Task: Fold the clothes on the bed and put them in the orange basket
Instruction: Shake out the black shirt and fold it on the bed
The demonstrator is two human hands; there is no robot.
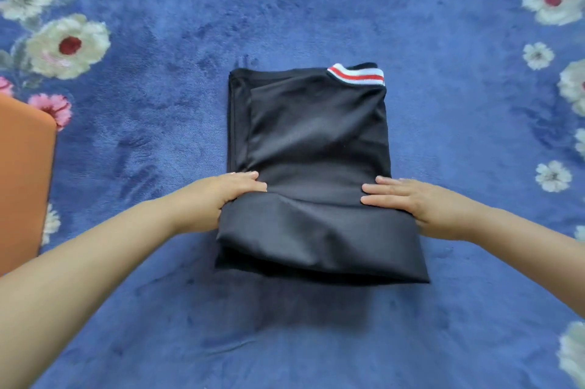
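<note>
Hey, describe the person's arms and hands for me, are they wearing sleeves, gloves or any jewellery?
Both forearms are bare as far as the picture shows, with no sleeve in view. The left hand and the right hand wear no gloves, and no rings, watch or bracelets show on the fingers or wrists.

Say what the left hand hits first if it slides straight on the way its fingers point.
The left hand points right, across the black shirt. Going straight on, it would run over the shirt and meet the fingertips of the right hand, which point back at it. Both seem to lie at cloth level, though depth is uncertain.
</note>
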